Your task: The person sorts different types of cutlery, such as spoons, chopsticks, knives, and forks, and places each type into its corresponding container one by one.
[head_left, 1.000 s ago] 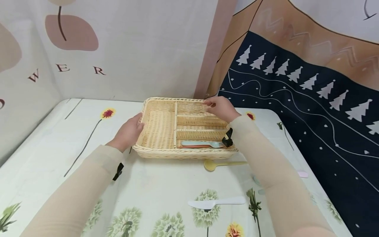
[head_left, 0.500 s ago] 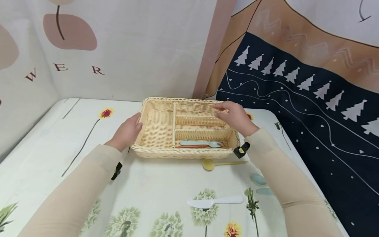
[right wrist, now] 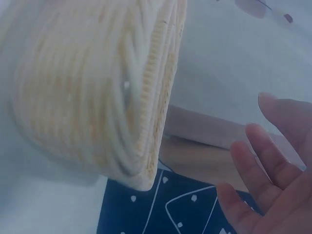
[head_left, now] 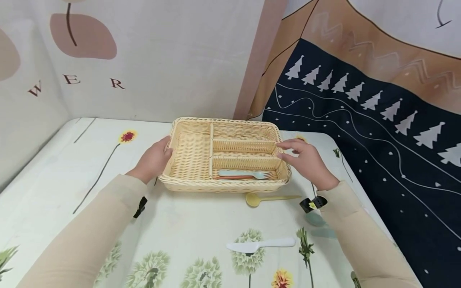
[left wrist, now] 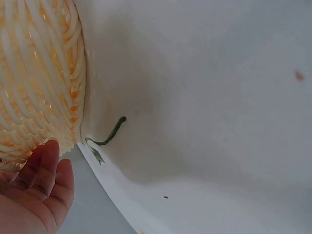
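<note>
A wicker cutlery basket (head_left: 191, 186) with divided compartments sits at the back of the table in the head view. My left hand (head_left: 153, 160) grips its left end, thumb over the rim; in the left wrist view the left fingers (left wrist: 47, 163) lie against the woven outer side. My right hand (head_left: 306, 160) is at the basket's right rim, its fingers spread and holding nothing. The right wrist view shows those fingers (right wrist: 263, 178) apart from the weave. In the front right compartment lies a light blue fork (head_left: 239, 174), alongside a brownish-orange utensil (head_left: 230, 178).
Just in front of the basket is a yellow spoon (head_left: 253, 199). A white knife (head_left: 259, 245) lies nearer on the flowered tablecloth (head_left: 180, 224). Beside the right sleeve are a pale blue spoon (head_left: 314, 219) and another pale blue piece (head_left: 324, 232). A printed curtain (head_left: 162, 60) hangs behind.
My right hand has moved from over the back right compartment rightward and nearer, out to the basket's right rim. The left hand stays on the left end, and the basket has hardly shifted.
</note>
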`<action>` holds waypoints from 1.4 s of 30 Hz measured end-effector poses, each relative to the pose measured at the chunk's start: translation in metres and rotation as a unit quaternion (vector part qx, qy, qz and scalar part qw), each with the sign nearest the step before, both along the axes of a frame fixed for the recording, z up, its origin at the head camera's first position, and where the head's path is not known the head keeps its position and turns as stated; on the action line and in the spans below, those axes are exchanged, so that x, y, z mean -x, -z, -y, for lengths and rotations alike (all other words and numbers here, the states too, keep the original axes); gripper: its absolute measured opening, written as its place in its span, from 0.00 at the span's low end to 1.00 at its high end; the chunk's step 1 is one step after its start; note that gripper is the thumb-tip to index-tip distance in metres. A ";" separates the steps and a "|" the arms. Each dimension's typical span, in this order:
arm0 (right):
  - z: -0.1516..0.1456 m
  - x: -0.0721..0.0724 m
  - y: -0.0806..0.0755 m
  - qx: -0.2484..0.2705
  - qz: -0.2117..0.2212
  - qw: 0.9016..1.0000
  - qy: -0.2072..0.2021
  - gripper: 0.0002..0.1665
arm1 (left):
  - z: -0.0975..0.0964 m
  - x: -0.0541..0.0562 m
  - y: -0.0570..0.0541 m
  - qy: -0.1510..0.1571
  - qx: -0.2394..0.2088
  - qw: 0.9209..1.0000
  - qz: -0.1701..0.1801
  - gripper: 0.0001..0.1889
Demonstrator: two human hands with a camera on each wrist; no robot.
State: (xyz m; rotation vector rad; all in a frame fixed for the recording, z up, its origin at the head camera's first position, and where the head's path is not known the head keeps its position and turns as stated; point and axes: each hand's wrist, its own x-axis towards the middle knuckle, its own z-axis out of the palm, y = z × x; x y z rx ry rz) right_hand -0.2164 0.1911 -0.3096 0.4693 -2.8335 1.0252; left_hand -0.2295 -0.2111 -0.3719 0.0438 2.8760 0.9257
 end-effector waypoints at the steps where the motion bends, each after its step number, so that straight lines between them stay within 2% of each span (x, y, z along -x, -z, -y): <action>1: -0.002 -0.003 0.002 0.003 0.000 1.000 0.000 0.19 | 0.000 0.000 0.000 0.000 0.001 1.000 -0.001 0.30; 15: -0.016 -0.048 0.027 0.019 0.013 0.999 -0.024 0.17 | 0.000 -0.001 -0.002 0.005 0.007 1.000 -0.006 0.30; 21: -0.017 -0.063 0.035 0.014 0.005 0.999 -0.051 0.15 | 0.001 -0.001 -0.001 0.001 0.010 1.000 -0.009 0.30; 26: -0.020 -0.073 0.043 0.022 0.028 0.996 -0.076 0.15 | -0.001 -0.001 0.000 0.000 0.009 1.000 -0.007 0.30; 31: -0.022 -0.078 0.049 -0.009 0.041 0.993 -0.107 0.16 | -0.001 0.001 0.001 0.002 0.007 1.000 -0.010 0.30; 36: -0.023 -0.077 0.060 -0.049 0.051 0.987 -0.143 0.17 | 0.000 0.001 0.001 0.002 0.008 1.000 -0.012 0.30; 42: -0.023 -0.076 0.069 -0.065 0.070 0.986 -0.138 0.19 | 0.000 0.000 0.001 0.002 0.001 1.000 -0.011 0.30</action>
